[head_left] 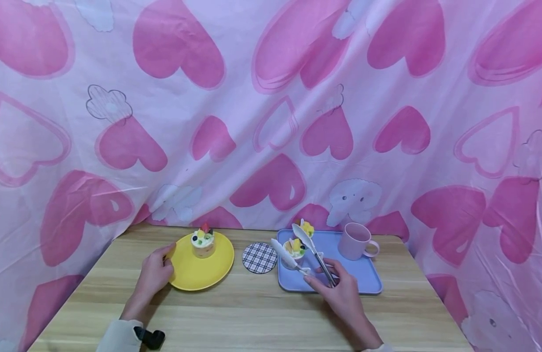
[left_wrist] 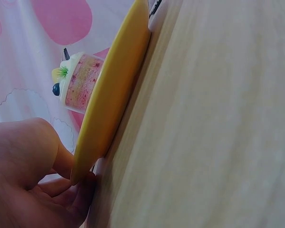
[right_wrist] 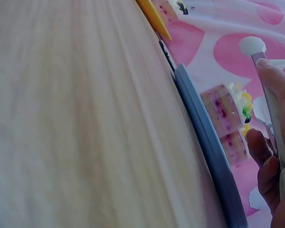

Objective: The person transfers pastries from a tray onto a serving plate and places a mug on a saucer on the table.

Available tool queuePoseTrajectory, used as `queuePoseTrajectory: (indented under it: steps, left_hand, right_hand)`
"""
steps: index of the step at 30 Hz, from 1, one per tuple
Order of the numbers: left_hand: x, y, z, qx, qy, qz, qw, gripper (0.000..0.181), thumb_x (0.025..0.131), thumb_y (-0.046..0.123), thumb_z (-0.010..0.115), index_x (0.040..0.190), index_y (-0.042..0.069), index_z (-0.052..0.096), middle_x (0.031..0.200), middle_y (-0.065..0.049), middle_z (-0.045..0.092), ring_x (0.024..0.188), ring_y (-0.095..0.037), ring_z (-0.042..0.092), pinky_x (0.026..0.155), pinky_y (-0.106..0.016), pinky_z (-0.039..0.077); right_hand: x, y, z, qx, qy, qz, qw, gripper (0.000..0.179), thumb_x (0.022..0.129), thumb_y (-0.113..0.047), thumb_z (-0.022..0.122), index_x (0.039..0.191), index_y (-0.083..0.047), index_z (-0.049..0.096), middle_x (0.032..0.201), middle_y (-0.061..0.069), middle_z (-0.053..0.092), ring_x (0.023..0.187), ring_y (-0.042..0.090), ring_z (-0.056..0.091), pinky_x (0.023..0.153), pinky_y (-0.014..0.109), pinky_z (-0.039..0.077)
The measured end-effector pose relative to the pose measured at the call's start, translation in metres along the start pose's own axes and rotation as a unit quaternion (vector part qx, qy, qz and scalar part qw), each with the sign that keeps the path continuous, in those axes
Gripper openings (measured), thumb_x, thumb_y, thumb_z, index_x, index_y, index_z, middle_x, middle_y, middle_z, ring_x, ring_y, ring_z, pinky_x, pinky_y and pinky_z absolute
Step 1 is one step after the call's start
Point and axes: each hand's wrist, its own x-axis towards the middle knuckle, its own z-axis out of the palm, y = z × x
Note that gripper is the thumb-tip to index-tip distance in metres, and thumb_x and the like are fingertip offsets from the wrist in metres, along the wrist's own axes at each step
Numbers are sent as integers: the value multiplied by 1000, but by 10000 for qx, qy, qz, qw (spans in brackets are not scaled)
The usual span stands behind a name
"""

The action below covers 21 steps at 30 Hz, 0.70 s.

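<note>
My left hand [head_left: 155, 268] pinches the left rim of a yellow plate [head_left: 196, 276], thumb above and fingers beneath in the left wrist view. On the plate stands a clear cup of layered cake [head_left: 203, 244] topped with cream and fruit. My right hand [head_left: 343, 296] holds white-tipped tongs [head_left: 325, 269], their arms spread. The tong tips reach over a blue tray [head_left: 361, 278], near the front cake cup [head_left: 294, 250]; whether they touch it I cannot tell. Behind it, a second cake cup [head_left: 307, 228] is partly hidden by the tongs.
A pink mug [head_left: 354, 241] stands on the tray's right side, its handle to the right. Between plate and tray lies a round checked coaster [head_left: 259, 257]. A pink heart-patterned cloth [head_left: 271, 122] hangs behind the wooden table [head_left: 236, 318].
</note>
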Motion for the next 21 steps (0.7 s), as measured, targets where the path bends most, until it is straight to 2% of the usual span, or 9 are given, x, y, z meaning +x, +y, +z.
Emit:
queuePoseTrajectory:
  steps: [3,6,14,21]
  left_hand:
    - [0,1,0,-12,-29,-11,10000,58,92,-6,49,149,-11,56,151,-34,58,128,-43,62,99,-56,57]
    - [0,1,0,-38,-15,12,10000,57,92,-6,49,149,-12,56,151,-34,58,127,-43,62,100,-56,57]
    - [0,2,-1,-4,26,51,10000,56,92,-7,50,147,-12,58,149,-35,60,117,-40,64,92,-51,57]
    - [-1,2,0,-39,74,69,9999,56,93,-6,49,148,-11,58,149,-35,60,131,-47,62,105,-64,56]
  right_hand:
    - [1,3,-2,-200,15,68,9998,76,74,-63,93,133,-24,67,110,-11,82,111,16,75,101,40,63]
    - [3,7,-4,-319,-1,114,9994,77,74,-66,91,133,-22,68,110,-10,82,110,17,74,102,46,62]
    - [6,13,-8,-465,-42,105,9989,76,72,-66,93,130,-24,70,108,-8,82,97,15,70,82,23,57]
    - [6,16,-8,-507,-105,20,9987,74,70,-64,95,128,-23,72,109,-7,84,100,14,73,82,22,57]
